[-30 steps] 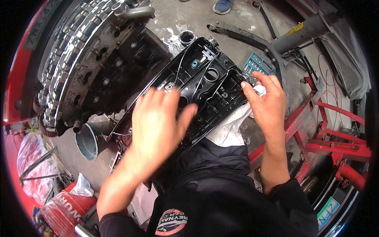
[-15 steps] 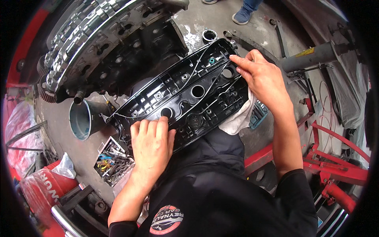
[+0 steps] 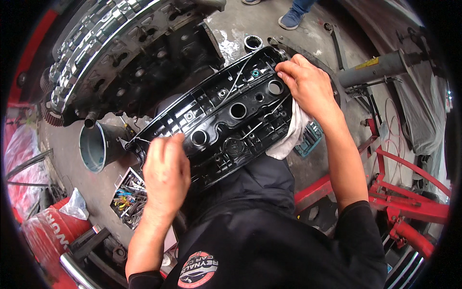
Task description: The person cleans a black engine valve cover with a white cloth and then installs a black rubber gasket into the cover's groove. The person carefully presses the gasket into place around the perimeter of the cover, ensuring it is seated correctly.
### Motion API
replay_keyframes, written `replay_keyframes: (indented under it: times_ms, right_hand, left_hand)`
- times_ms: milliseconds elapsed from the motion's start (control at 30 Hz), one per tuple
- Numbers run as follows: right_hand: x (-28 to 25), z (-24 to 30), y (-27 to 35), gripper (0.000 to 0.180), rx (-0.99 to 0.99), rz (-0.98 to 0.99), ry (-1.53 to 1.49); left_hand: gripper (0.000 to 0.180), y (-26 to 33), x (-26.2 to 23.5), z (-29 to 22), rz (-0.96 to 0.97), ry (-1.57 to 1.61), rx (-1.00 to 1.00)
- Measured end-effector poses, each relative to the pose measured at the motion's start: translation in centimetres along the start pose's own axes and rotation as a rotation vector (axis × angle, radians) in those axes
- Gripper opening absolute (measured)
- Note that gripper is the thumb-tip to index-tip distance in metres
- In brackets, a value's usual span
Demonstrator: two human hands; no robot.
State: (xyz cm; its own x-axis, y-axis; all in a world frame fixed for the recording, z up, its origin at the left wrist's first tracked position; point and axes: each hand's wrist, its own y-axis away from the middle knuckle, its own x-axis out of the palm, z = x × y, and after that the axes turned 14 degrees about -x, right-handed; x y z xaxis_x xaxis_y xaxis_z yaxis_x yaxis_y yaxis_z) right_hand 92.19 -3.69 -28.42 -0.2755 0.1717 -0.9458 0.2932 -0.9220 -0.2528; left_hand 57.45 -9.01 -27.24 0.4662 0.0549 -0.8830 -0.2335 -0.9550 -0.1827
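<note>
A black valve cover [image 3: 226,126] lies tilted across my lap, its hollow inner side up, with several round holes along its middle. Thin strands of a rubber gasket [image 3: 239,79] run loosely over it. At its far right end, my right hand [image 3: 308,85] is closed, thumb and fingertips pinched on the gasket at the rim. My left hand [image 3: 166,168] is curled above the cover's near left end, slightly blurred. A gasket strand leads toward its fingers, but what they hold is hidden. A white rag [image 3: 291,132] hangs below my right hand, against the cover's edge.
A large engine cylinder head [image 3: 130,67] stands at the upper left. Below it sit a grey bucket [image 3: 94,147] and a drawer of tools [image 3: 129,198]. A teal case [image 3: 309,139] lies beyond the rag. Red metal framework [image 3: 404,209] is at right. A person's shoe [image 3: 291,20] shows at the top.
My left hand has lifted and moved left, off the cover's middle. My right hand has shifted slightly left along with the view. The gasket strand across the middle holes no longer shows there.
</note>
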Motion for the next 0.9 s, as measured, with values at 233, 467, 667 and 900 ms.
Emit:
replay_keyframes:
  times_ms: [233,467,667,900]
  right_hand:
    - [-1.0,-0.6,0.3,0.026,0.062,-0.043,-0.145]
    - [-4.4,-1.0,4.6,0.025,0.347,-0.225,-0.166]
    - [-2.7,1.8,4.8,0.017,0.178,-0.195,-0.065]
    - [-0.6,1.2,2.7,0.015,0.066,-0.137,0.099]
  left_hand:
    - [0.046,-3.0,-3.1,1.2,0.307,0.08,-0.354]
    - [0.052,-0.9,-2.7,2.7,0.262,0.076,-0.493]
    - [0.026,-5.3,1.3,-2.5,-0.022,0.073,0.043]
    - [0.018,-14.3,9.6,-10.5,0.149,0.147,0.226]
